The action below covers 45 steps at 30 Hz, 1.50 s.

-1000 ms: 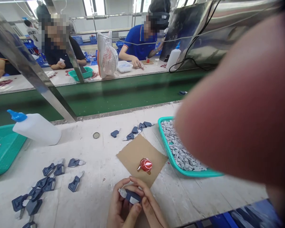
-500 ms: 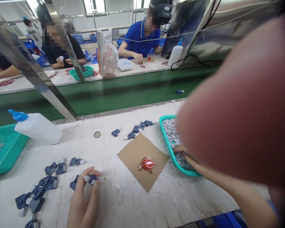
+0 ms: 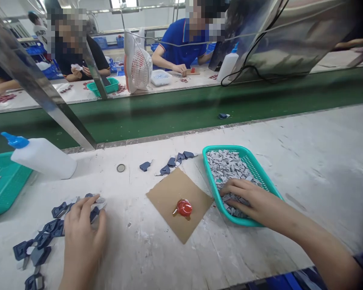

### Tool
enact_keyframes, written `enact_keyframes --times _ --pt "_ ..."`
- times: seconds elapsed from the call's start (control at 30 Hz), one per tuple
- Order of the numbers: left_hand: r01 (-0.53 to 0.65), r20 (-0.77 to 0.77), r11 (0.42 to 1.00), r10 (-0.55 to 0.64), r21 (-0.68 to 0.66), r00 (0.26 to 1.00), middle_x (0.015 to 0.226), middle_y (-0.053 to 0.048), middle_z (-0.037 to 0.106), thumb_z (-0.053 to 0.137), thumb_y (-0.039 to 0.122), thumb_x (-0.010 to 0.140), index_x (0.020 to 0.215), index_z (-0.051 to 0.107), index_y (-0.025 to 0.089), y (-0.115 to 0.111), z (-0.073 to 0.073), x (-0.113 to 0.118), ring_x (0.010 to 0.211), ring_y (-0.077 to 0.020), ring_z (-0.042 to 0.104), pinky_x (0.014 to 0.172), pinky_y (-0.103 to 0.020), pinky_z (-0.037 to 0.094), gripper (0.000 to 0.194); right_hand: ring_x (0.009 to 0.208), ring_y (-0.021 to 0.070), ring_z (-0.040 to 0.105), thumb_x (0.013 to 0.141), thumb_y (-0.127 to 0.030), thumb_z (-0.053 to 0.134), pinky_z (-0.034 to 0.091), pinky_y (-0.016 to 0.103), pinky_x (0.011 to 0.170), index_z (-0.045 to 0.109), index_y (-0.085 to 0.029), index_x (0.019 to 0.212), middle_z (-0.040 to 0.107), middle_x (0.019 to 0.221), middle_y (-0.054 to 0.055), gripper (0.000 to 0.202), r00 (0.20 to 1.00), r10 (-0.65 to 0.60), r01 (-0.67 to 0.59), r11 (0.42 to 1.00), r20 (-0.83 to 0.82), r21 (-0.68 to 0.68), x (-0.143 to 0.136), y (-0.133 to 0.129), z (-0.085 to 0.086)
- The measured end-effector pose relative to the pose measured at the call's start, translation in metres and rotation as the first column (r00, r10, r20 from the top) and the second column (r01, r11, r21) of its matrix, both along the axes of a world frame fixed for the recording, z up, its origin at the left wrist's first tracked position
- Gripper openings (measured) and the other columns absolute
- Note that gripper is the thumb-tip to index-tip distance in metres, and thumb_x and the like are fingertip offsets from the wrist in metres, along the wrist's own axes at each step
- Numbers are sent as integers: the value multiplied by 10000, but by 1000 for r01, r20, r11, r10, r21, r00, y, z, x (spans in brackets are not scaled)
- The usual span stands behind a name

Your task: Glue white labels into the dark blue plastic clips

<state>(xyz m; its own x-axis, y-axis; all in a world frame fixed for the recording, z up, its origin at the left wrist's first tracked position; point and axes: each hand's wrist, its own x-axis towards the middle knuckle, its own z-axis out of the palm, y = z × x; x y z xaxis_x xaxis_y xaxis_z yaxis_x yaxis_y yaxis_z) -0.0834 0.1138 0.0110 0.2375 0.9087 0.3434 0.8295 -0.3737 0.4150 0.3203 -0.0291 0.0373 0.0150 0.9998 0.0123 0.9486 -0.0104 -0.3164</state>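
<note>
Where both hands met a moment ago over one dark blue clip at the near edge, we now log them apart: left hand lies flat, fingers loosely spread, on the scattered blue clips at the near left of the white, scuffed desk; right hand sits half-curled in the teal mesh basket, fingers among small grey pieces, any grip unclear. Between them we note brown cardboard bearing a glossy red cap, and far left a white bottle.
</note>
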Motion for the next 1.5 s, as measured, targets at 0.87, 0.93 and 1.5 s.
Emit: enact_keyframes --times 0.87,0.93,1.5 --pt "359 420 779 -137 -513 897 850 -82 705 535 453 822 1026 614 158 41 32 108 763 -247 681 726 -371 525 368 902 164 683 970 -215 512 574 224 760 690 -276 1105 666 995 59 232 875 -228 316 937 -427 148 -107 -69 -5" --pt "397 497 723 -86 -566 864 796 -64 718 557 488 801 1009 609 165 21 33 97 715 -227 686 679 -333 529 388 910 170 686 984 -207 455 580 235 760 661 -256 1162 655 1004 75 277 902 -238 299 946 -361 124 -110 -74 -12" --pt "661 732 367 525 -654 433 912 -41 727 783 454 746 917 735 207 -91 4 61 793 -223 725 736 -298 562 305 955 218 680 976 -271 445 590 317 817 659 -268 1142 667 1056 92 270 925 -261 273 962 -275 5 -111 -68 -1"
